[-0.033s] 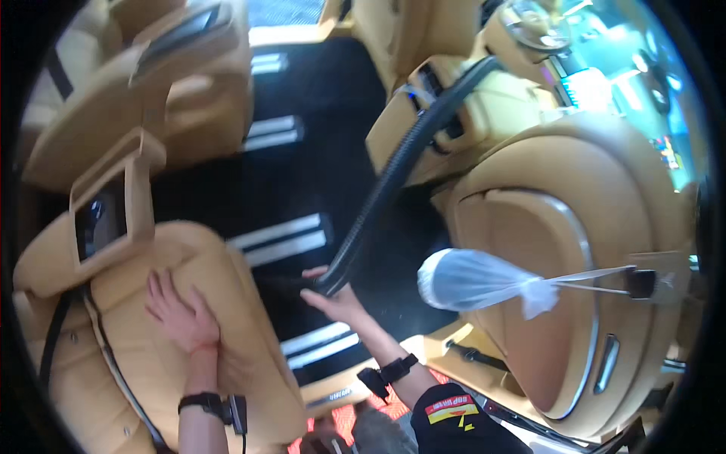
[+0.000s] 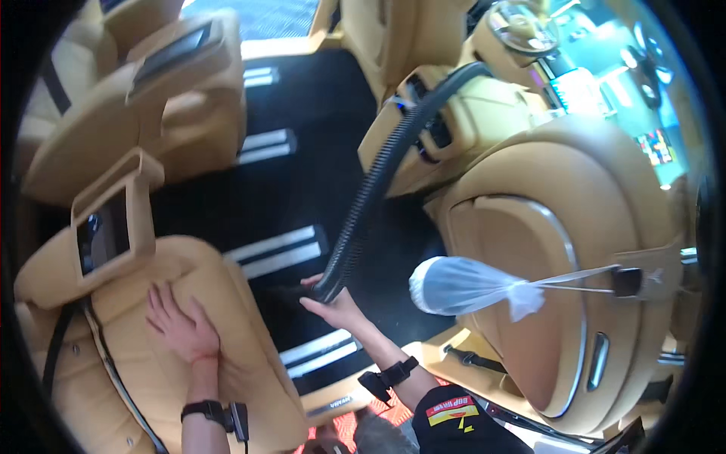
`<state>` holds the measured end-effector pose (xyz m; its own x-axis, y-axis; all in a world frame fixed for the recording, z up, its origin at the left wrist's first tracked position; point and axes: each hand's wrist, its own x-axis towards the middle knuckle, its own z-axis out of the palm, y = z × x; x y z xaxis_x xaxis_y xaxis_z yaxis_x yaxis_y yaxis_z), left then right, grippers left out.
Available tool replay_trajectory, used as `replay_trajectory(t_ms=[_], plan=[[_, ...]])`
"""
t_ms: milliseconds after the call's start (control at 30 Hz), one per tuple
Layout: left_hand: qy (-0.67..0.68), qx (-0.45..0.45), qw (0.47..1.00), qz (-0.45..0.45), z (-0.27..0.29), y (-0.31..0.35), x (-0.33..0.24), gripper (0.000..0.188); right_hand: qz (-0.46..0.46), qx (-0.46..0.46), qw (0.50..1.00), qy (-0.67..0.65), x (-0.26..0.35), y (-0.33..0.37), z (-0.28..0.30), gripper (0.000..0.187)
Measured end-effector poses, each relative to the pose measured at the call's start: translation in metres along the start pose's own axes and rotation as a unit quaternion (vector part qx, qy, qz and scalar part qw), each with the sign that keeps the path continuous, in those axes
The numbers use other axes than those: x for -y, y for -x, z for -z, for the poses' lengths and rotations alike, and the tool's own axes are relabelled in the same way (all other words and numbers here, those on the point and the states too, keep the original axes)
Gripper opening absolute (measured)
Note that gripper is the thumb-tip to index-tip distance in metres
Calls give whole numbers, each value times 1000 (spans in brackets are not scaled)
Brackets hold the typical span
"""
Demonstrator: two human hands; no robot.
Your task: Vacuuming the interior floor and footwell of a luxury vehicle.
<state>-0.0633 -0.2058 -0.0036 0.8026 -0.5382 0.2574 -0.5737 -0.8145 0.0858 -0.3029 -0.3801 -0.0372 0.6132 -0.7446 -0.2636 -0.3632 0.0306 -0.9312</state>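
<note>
My left hand [image 2: 181,325] lies flat with spread fingers on the tan seat cushion [image 2: 197,265]. Closed around the lower end of a black ribbed vacuum hose [image 2: 370,189] is my right hand [image 2: 333,303], low over the dark floor beside that seat. The hose rises from my grip and arches across the tan centre console [image 2: 484,113]. What sits at its working end is dark against the floor and hard to make out.
A white plastic bag [image 2: 469,287] hangs by its ties from the front seat back [image 2: 643,227] on the right. Pale metal strips [image 2: 280,250] run along the dark floor [image 2: 302,189]. A tan-framed armrest screen [image 2: 106,227] stands left of my left hand. Another tan seat [image 2: 189,129] is farther back.
The whole view has shifted slightly, with the hanging bag and front seat a little further left. The hose's upper part sits slightly left too. Both hands keep their places.
</note>
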Motion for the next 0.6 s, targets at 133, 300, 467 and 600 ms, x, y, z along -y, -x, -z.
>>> replay_trajectory(t_ms=[133,300,467,600], plan=[[24,4,1000,2,6,2,-4,57,18,-18,998,53,47,-35,43,32],[25,24,999,15,15,-3,-10,57,121,-18,985,119,131,-106,71,24],[40,42,998,25,23,-6,-17,57,221,-45,970,92,224,-158,41,48],[65,62,995,38,25,-7,-13,58,205,-36,976,63,286,-178,10,73]])
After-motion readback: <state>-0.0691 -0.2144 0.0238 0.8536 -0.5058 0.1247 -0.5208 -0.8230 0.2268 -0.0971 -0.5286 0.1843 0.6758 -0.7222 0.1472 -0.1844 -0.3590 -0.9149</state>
